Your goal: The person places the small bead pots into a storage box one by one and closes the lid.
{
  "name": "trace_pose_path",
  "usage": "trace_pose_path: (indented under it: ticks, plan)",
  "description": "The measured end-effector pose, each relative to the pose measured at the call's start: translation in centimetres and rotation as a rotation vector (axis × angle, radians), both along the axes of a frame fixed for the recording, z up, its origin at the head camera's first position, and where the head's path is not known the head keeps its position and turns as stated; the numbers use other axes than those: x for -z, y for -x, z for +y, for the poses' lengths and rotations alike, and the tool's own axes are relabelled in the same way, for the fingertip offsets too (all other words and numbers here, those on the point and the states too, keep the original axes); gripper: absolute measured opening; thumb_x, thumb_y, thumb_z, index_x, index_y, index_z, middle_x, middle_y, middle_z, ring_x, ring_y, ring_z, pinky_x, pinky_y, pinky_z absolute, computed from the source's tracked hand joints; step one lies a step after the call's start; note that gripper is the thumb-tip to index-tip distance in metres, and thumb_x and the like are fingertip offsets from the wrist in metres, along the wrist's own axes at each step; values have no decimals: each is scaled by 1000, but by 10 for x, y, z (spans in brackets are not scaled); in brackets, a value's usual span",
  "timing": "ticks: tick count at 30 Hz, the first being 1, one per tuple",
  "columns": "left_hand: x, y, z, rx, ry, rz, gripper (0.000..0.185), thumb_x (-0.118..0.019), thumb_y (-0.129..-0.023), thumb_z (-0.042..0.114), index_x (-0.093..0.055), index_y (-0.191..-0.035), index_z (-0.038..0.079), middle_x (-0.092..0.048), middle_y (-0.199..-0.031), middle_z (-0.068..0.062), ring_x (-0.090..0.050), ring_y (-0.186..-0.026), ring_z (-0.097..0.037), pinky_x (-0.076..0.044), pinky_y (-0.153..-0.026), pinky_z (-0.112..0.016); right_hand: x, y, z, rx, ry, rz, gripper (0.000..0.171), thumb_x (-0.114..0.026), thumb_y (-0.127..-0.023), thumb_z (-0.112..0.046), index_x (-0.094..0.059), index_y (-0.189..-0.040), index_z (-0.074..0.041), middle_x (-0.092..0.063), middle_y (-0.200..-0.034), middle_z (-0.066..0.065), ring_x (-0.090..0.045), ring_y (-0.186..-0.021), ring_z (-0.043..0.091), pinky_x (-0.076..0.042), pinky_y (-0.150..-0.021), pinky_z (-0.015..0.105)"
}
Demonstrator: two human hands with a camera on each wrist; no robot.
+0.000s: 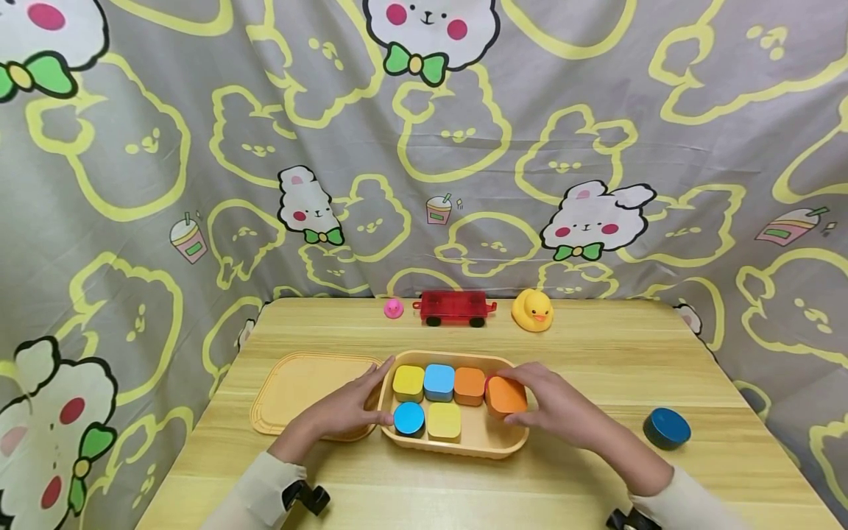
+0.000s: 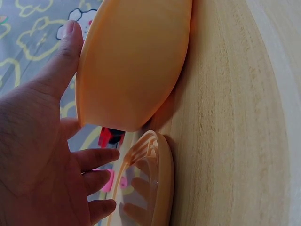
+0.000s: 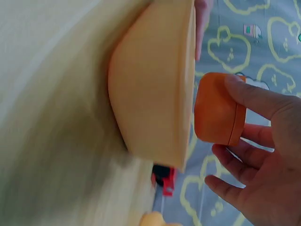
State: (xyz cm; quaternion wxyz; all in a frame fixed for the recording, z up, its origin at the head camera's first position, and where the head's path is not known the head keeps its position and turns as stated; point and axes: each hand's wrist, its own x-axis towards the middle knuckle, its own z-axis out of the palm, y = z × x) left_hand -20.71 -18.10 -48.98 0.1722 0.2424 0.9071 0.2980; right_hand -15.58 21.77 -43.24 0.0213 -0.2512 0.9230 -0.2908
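An oblong peach-coloured plastic box (image 1: pixel 483 446) holds several small blocks: a yellow square block (image 1: pixel 408 381), a light blue square block (image 1: pixel 439 380), an orange square block (image 1: pixel 470 384), a round blue block (image 1: pixel 408 418) and a pale yellow square block (image 1: pixel 444 420). My right hand (image 1: pixel 553 401) pinches another orange block (image 3: pixel 216 110) between thumb and fingers, above the box's right end. A seam runs round that block. A pinkish-red edge peeks out beside it. My left hand (image 1: pixel 344 405) touches the box's left end, thumb and forefinger spread along its rim, other fingers loose.
A peach lid (image 1: pixel 311 379) lies left of the box, partly behind my left hand. To the right stands a dark blue round block (image 1: pixel 667 428). Along the back edge are a small pink duck (image 1: pixel 394 308), a red toy wagon (image 1: pixel 453 307) and a yellow duck (image 1: pixel 532 311).
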Motion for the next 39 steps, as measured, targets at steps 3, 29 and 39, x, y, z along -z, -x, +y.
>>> trace_pose_path:
  ticks: [3, 29, 39]
  plan:
    - [0, 0, 0, 3, -2, 0, 105, -71, -90, 60, -7, -168, 32, -16, -171, -17, -12, -157, -42, -25, -118, -69, 7, 1, -12, -12, -2, 9, 66, -90, -81, -26, -63, -138, -7, -65, -129, 6, -60, -116, 25, -52, -97, 48]
    - [-1, 1, 0, 17, -6, -2, 106, -71, -90, 61, -6, -168, 30, -14, -171, -16, -11, -157, -40, -26, -118, -68, 46, 1, -64, 4, -218, 145, 60, -97, -70, -34, -72, -119, -9, -65, -112, 4, -60, -100, 22, -50, -89, 47]
    - [-2, 0, 0, 17, -1, -8, 107, -71, -89, 62, -6, -168, 30, -15, -171, -18, -11, -157, -42, -26, -116, -70, 41, -2, -65, 18, -184, 77, 63, -96, -72, -36, -72, -123, -6, -66, -118, 6, -62, -103, 23, -52, -92, 47]
